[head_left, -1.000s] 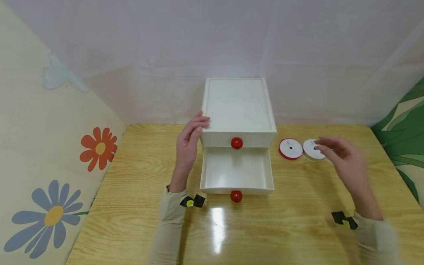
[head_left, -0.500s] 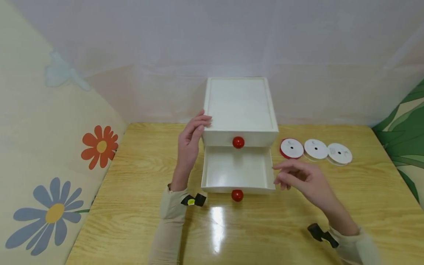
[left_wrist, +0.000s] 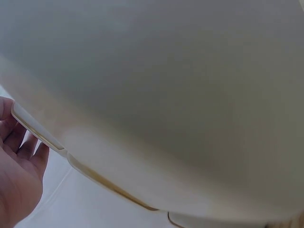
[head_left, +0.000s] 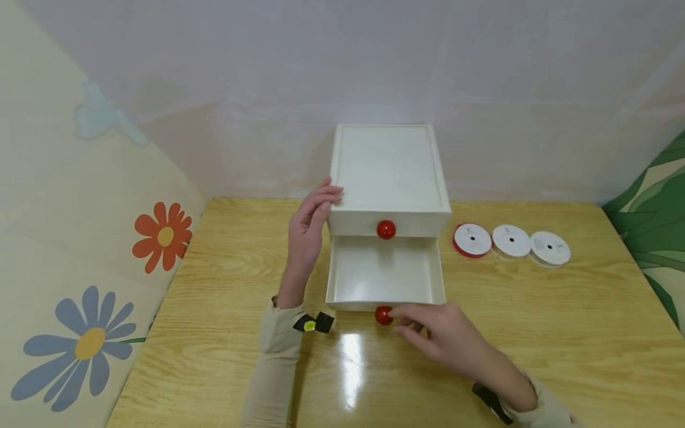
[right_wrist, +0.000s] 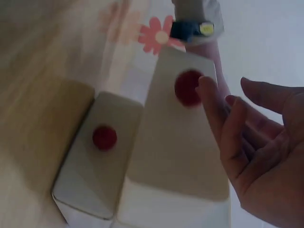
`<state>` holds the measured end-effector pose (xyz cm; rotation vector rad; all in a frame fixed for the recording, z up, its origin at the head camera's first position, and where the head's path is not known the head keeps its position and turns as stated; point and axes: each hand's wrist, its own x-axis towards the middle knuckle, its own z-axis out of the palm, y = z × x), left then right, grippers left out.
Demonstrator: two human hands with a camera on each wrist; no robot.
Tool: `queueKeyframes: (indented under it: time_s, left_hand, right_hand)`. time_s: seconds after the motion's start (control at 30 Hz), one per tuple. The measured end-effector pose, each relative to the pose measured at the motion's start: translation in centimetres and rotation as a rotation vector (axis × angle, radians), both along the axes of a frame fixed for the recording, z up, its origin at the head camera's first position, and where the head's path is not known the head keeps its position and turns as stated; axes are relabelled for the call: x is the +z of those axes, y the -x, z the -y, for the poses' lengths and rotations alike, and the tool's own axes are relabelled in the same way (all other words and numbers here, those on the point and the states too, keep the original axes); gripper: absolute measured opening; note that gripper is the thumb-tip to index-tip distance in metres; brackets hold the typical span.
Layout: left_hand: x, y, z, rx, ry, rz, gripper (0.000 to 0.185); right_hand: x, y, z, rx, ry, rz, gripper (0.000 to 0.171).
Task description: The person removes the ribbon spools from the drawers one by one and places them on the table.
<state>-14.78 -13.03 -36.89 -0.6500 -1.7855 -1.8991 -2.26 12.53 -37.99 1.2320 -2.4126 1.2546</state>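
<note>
A white two-drawer cabinet [head_left: 387, 166] stands against the back wall, its upper drawer [head_left: 353, 224] pushed in. Below that, the lower drawer [head_left: 382, 276] is pulled out, showing its white floor. My left hand [head_left: 306, 229] rests on the cabinet's left front corner, fingers over the top edge; in the left wrist view, fingers [left_wrist: 28, 142] touch an edge of the white panel. At the lower drawer's red knob [head_left: 383, 315] is my right hand [head_left: 439, 333], fingertips right at its right side. In the right wrist view its thumb stands apart from the fingers, beside a red knob [right_wrist: 189, 88].
Right of the cabinet, three spools lie flat in a row: a red-edged spool [head_left: 472, 240], a white spool [head_left: 511, 241] and another white spool [head_left: 550, 248]. The wooden table [head_left: 235, 297] meets flower-painted panels at the left and leaf-painted ones at the right.
My right hand has moved left and toward the front, from over the spools to the lower drawer's knob. Both white spools now show fully. The left hand stays at the cabinet corner.
</note>
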Motion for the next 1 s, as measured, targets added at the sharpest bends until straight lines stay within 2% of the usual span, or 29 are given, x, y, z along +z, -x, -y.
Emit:
queueKeyframes:
  time_s: [0.07,0.13,0.23,0.3,0.33,0.47,0.5,0.67,0.8,1.0]
  left_hand:
    - [0.0,0.0,0.0,-0.004,-0.002,-0.006,0.022]
    - [0.0,0.1,0.0,-0.007,-0.005,-0.013,0.022]
    - [0.0,0.1,0.0,-0.009,-0.007,-0.010,0.022]
    - [0.0,0.1,0.0,-0.007,-0.009,-0.005,0.022]
    - [0.0,0.1,0.0,-0.006,-0.009,-0.003,0.023]
    - [-0.1,0.1,0.0,-0.006,-0.008,-0.002,0.023]
    - [-0.1,0.1,0.0,-0.006,-0.005,-0.003,0.023]
    - [-0.1,0.1,0.0,-0.005,0.003,0.001,0.023]
    - [-0.1,0.0,0.1,-0.004,0.002,0.009,0.021]
    - [-0.1,0.0,0.0,-0.008,0.004,0.008,0.021]
  right_hand:
    - [-0.5,-0.3,0.7,-0.011,-0.002,-0.085,0.028]
    - [-1.0,-0.6,1.2,-0.042,-0.005,-0.129,0.030]
    - [-1.5,-0.9,1.7,-0.093,-0.004,-0.154,0.025]
    - [-1.9,-1.0,1.9,-0.123,-0.009,-0.171,0.015]
    - [-2.1,-1.0,2.0,-0.135,-0.011,-0.183,0.017]
    - [-2.6,-1.0,2.3,-0.181,-0.018,-0.241,0.043]
    - [-2.8,-1.0,2.4,-0.188,-0.017,-0.248,0.040]
    - [-2.8,-0.8,2.5,-0.202,0.009,-0.248,0.020]
    - [-2.5,-0.3,2.4,-0.206,0.018,-0.219,0.017]
    - [-2.4,0.8,2.7,-0.226,0.003,-0.176,0.032]
